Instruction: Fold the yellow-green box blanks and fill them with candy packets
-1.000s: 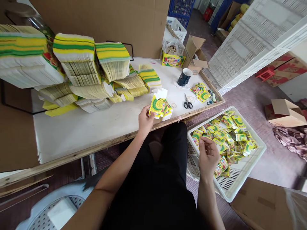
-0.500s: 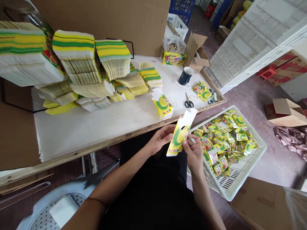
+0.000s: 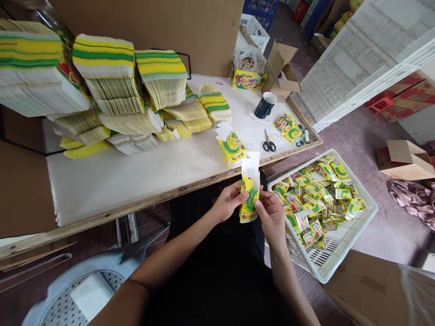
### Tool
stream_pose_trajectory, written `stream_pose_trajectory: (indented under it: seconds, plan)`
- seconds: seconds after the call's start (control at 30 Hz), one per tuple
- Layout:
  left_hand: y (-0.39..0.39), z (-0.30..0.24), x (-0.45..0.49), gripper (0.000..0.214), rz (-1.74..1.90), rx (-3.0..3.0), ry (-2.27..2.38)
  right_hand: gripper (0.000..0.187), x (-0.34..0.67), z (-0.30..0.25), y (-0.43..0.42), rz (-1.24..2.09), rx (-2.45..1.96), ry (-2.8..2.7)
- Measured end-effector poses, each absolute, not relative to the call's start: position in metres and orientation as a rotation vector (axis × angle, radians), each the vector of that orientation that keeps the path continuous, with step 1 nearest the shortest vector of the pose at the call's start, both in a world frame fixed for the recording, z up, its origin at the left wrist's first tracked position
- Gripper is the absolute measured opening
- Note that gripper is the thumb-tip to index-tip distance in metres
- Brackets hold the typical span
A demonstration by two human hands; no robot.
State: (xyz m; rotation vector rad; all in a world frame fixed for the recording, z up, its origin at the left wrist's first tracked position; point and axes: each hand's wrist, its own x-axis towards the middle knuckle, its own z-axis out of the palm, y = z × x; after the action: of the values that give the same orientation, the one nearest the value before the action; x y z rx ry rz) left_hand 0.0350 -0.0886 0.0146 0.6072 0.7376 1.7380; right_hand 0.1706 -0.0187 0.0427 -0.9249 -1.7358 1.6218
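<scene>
Over my lap, both hands grip one small yellow-green carton (image 3: 249, 194) with its white top flaps standing up. My left hand (image 3: 228, 201) pinches its left side; my right hand (image 3: 271, 213) closes on its right side. Several more unfolded cartons (image 3: 231, 147) lie on the white table (image 3: 136, 176) just beyond. A white plastic crate (image 3: 340, 253) at my right holds several yellow-green sachets (image 3: 316, 194).
Tall stacks of flat yellow-green carton blanks (image 3: 105, 81) fill the table's left and back. Scissors (image 3: 268, 144), a dark mug (image 3: 265, 105), rubber bands and a sachet pile (image 3: 288, 127) lie at the table's right. Cardboard boxes (image 3: 404, 160) and white crates (image 3: 356, 54) stand around on the floor.
My left hand took a carton from the table pile and brought it to my lap. My right hand left the crate and joined it. The carton turned from slanted to upright.
</scene>
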Motion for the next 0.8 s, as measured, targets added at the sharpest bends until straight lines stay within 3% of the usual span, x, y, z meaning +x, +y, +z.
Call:
stream_pose_trajectory:
  seconds: [0.33,0.43,0.7,0.8]
  plan:
    - [-0.091,0.022,0.042,0.07,1.815,0.596,1.13,0.026,0.177,0.031,-0.013,1.289,-0.988,-1.813]
    - [-0.094,0.024,0.044,0.063,1.837,0.596,1.141,0.026,0.178,0.032,-0.012,1.251,-0.972,-1.88]
    - [-0.094,0.019,0.043,0.057,1.807,0.621,1.178,0.038,0.181,0.035,-0.01,1.244,-0.882,-1.959]
    - [-0.095,0.019,0.041,0.058,1.797,0.663,1.173,0.051,0.183,0.038,-0.007,1.289,-0.848,-1.974]
